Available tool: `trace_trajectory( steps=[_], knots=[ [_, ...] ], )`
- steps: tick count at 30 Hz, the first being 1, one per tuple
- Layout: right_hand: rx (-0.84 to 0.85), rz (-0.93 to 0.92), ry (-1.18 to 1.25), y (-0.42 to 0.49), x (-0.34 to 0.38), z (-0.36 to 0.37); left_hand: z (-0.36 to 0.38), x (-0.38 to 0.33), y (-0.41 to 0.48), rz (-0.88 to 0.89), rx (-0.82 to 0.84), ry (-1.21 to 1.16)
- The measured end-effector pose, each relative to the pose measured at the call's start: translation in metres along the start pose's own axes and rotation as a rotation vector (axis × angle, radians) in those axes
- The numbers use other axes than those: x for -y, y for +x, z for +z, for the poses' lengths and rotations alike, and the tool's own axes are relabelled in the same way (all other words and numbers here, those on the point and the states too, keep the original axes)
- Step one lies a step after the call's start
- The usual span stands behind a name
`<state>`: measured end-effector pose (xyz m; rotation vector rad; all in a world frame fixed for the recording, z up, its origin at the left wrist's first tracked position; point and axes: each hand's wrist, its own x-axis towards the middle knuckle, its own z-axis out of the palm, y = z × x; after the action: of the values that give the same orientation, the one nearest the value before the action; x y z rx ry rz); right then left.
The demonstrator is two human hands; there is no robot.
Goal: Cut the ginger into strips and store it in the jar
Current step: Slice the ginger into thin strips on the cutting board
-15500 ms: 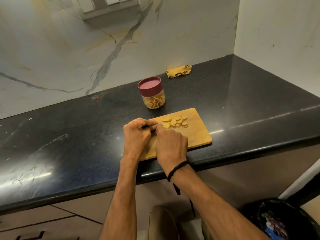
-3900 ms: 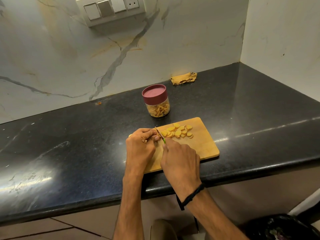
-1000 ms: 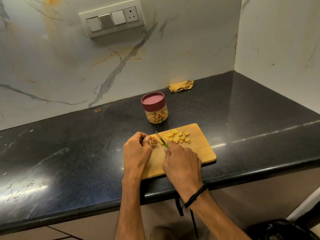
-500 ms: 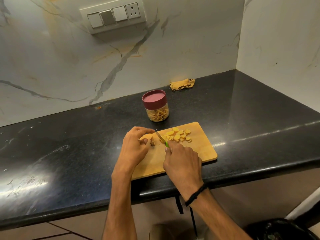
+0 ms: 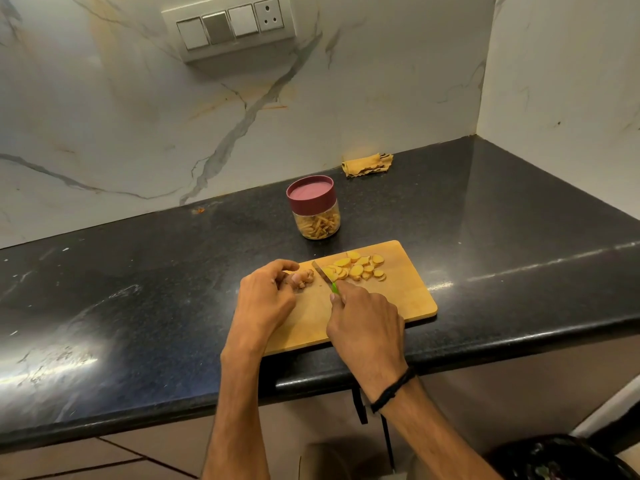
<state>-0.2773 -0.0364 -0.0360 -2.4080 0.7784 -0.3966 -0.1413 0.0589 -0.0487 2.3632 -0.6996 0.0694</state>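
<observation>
Left fingers [image 5: 288,269] pinching ginger piece [image 5: 307,276] near far-left corner of cutting board [image 5: 401,301], right fingers [image 5: 346,296] gripping knife [image 5: 322,271], slices [image 5: 356,269] just beside it

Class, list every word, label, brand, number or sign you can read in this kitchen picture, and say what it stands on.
None: no text can be read anywhere in this view.
The white wall switch panel shows plain switches and a socket, no lettering.
The clear jar with the maroon lid bears no label.
The wooden cutting board and the green-handled knife show no brand.

Jar [image 5: 313,209] behind board [image 5: 408,299] — slices [image 5: 356,268] (heaped) atop.
</observation>
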Motion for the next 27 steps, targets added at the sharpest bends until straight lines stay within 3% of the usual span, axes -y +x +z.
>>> trace_trajectory(
  steps=[16,27],
  knots=[
    [-0.023,-0.043,-0.001,-0.007,0.013,0.018,0.008,-0.006,-0.003,-0.017,-0.033,-0.055],
    [0.017,-0.055,-0.050,-0.012,0.021,0.030,0.025,-0.009,-0.012,-0.089,-0.206,-0.083]
  ],
)
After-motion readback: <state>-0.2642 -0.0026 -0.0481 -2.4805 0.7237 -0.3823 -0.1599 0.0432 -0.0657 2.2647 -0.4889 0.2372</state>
